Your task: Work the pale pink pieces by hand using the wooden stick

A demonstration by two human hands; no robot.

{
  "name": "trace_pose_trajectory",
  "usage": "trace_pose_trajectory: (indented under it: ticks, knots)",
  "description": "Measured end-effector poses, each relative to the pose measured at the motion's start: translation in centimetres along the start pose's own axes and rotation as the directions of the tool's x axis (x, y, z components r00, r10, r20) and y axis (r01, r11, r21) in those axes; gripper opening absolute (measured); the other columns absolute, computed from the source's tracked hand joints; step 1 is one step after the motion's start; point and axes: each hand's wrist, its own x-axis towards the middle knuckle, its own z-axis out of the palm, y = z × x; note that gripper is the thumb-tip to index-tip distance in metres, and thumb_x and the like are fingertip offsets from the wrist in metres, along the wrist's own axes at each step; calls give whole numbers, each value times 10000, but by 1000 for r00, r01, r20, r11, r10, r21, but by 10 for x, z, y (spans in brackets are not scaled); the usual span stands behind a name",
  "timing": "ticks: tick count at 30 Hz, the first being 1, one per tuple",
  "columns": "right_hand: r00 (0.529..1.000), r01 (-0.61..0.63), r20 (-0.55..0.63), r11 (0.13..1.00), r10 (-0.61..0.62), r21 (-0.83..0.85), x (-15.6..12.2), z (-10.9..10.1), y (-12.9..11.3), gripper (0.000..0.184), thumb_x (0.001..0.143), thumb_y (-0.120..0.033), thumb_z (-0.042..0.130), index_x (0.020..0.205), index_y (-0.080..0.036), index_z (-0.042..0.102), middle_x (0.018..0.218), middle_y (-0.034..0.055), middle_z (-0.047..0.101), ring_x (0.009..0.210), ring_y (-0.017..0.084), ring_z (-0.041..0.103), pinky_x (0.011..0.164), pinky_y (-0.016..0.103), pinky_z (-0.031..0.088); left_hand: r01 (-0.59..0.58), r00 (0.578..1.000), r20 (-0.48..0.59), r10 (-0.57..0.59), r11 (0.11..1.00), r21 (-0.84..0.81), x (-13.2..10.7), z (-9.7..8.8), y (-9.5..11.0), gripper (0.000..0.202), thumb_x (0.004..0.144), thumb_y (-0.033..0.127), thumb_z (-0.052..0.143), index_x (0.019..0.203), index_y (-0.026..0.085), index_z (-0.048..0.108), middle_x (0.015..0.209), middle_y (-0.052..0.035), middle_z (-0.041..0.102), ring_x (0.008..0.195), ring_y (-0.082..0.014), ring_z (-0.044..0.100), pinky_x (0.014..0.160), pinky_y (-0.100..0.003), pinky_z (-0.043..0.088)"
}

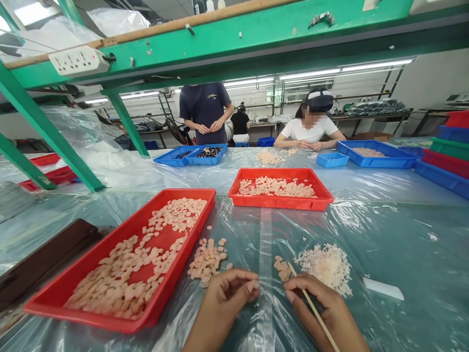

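Left hand (227, 298): fingers pressed together, pinching one small pale pink piece (253, 285) at the fingertips, low over the surface.
Right hand (322, 305): fingers curled shut around a thin wooden stick (311, 305). The stick points up toward the little piles.
Piles by the hands: three. A pink pile (207, 259) sits just beside the near tray. A tiny pink pile (282, 268) sits at the tip of the stick. A white flaky pile (326, 264) sits to the right of it.
Red trays with pieces: two. The near red tray (73, 298) is on the left, full of pink pieces. The far red tray (282, 201) is in the middle, with a thin layer of the same pieces.
Other red trays: more lie far left under the plastic (46, 159).
Blue trays: two side by side hold dark pieces (196, 156). One long blue tray (377, 154) holds pink pieces. One small blue tray (331, 160) is near it.
Stacked trays: blue, red and green ones sit at the far right (449, 156).
White slip (383, 288): one, flat on the surface, right of the white pile.
Surface (384, 230): a long green one covered in clear shiny plastic.
People: three. One sits in a white shirt (309, 129). One stands in a dark shirt (205, 110). One is far back (240, 122).
Room: a green frame (256, 34) runs overhead with a white power strip (78, 59). Long lights glow on the ceiling.
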Motion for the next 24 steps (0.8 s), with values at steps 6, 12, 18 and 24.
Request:
trace_pose_trajectory:
  ticks: [6,12,18,24]
  knots:
    - [984,155,92,988,-154,-7,-3,3,-2,121,866,-219,527,789,-229,620,699,0,586,596,146,575,566,224,433,277,961,172,-219,816,-507,-14,27,-11,343,544,368,874,741,119,744,657,-52,737,580,-110,661,567,-170,510]
    - [981,167,104,985,-162,-35,-7,3,-1,71,807,-178,562,761,-228,586,684,-17,564,574,130,560,543,207,427,396,915,246,-320,596,-698,-15,34,-17,251,542,236,892,661,121,704,624,-22,717,557,-83,655,569,-148,516]
    - [987,143,81,989,-139,-44,-6,3,-4,101,822,-202,557,743,-216,618,671,-11,590,569,127,574,551,197,438,415,901,240,-361,559,-718,-14,36,-25,290,469,191,915,622,124,678,590,0,669,539,-76,619,583,-154,476]
    - [995,-98,-20,992,100,80,-8,-3,-4,241,897,-363,511,1013,-266,699,796,12,714,767,177,674,704,223,491,93,995,54,-83,972,-217,-24,44,-38,192,569,165,807,726,150,696,599,7,649,541,-100,543,548,-191,403]
